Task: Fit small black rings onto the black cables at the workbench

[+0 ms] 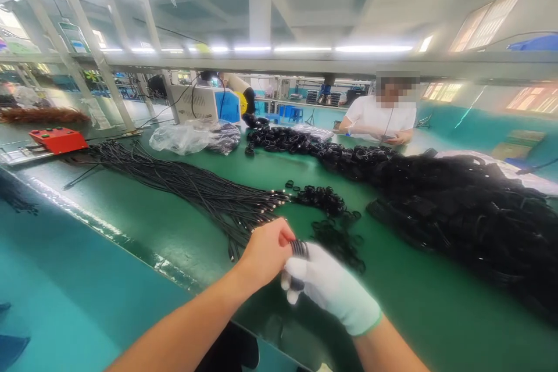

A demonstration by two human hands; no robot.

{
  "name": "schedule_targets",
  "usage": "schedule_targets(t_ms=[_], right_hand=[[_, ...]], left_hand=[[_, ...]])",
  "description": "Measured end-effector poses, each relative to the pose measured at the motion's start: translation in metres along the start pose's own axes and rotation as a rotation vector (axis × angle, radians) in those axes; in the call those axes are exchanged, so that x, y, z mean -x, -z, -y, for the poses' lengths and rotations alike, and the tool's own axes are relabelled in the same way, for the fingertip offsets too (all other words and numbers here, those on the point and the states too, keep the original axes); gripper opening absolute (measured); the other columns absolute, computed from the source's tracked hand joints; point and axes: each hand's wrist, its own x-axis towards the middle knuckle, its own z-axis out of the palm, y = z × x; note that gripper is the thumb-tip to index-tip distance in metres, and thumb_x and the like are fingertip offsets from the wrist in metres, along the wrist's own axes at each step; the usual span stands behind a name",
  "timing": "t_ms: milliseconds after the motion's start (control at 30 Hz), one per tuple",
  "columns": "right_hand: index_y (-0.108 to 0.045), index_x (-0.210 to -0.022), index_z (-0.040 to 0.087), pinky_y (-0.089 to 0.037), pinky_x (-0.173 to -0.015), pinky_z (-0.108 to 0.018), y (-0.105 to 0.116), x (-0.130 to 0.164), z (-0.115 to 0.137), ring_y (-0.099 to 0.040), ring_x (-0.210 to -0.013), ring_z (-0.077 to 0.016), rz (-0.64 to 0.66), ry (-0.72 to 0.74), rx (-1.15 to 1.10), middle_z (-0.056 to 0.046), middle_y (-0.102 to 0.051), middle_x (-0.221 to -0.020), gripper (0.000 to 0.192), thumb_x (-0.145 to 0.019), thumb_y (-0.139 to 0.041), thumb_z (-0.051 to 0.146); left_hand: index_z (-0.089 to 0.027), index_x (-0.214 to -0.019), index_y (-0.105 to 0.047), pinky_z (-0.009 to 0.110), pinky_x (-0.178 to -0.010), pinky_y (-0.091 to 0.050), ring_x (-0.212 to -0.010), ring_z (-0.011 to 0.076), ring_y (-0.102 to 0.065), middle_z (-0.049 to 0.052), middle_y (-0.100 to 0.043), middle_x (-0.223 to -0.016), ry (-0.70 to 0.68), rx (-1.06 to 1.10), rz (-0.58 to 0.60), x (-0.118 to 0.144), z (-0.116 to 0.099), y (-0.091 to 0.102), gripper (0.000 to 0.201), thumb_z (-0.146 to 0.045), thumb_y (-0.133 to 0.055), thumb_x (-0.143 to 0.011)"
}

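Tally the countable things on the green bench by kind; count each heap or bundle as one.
Straight cable bundle: 1
Coiled cable heap: 1
Black ring pile: 1
Plastic bag: 1
Red box: 1
Small black coil between left hand and gloved right hand: 1
Total: 6

White cloth glove [335, 293], matt green table [174, 226], black rubbery cables [196, 189], glossy plastic bag [183, 136]

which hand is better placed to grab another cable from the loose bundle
Left, most likely. The bare left hand sits right beside the ends of the loose cable bundle. The gloved right hand grips a small black coil and lies farther from the bundle.
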Motion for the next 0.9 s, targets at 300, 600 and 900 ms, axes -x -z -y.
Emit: schedule_targets(t_ms=[300, 600, 900], right_hand=[[-0.058, -0.092, 0.011, -0.055, -0.060, -0.035, 0.003, 0.001, -0.015, -0.060, -0.071, -0.0167, -0.010, -0.076, -0.192, -0.006, -0.059, -0.083, 0.031, -0.072, -0.069, 0.033], [-0.055, -0.106, 0.021, -0.053, -0.062, -0.035, 0.055, 0.026, 0.042, -0.062, -0.081, -0.0218, -0.430, 0.216, -0.299, -0.002, -0.061, -0.077, 0.038, -0.073, -0.070, 0.033], [-0.049, -0.107, 0.016, -0.043, -0.040, -0.021, 0.056, 0.012, 0.011, -0.055, -0.057, -0.0116, -0.526, 0.156, -0.141, -0.003, -0.061, -0.078, 0.044, -0.071, -0.072, 0.026]], left_hand=[[-0.021, -0.086, -0.062, 0.021, -0.057, -0.038, -0.067, 0.0130, -0.050, -0.002, -0.060, -0.081, -0.111, -0.061, 0.043, -0.003, -0.001, 0.013, 0.019, -0.025, -0.061, -0.068], [-0.019, -0.088, -0.062, 0.026, -0.069, -0.043, -0.077, 0.0172, -0.056, 0.002, -0.063, -0.085, -0.152, -0.218, -0.015, -0.021, 0.013, 0.026, 0.017, -0.029, -0.050, -0.079], [-0.018, -0.068, -0.056, 0.030, -0.079, -0.038, -0.084, 0.0211, -0.055, 0.003, -0.058, -0.077, -0.208, -0.342, 0.166, -0.047, 0.018, -0.034, 0.005, -0.014, -0.059, -0.071]])
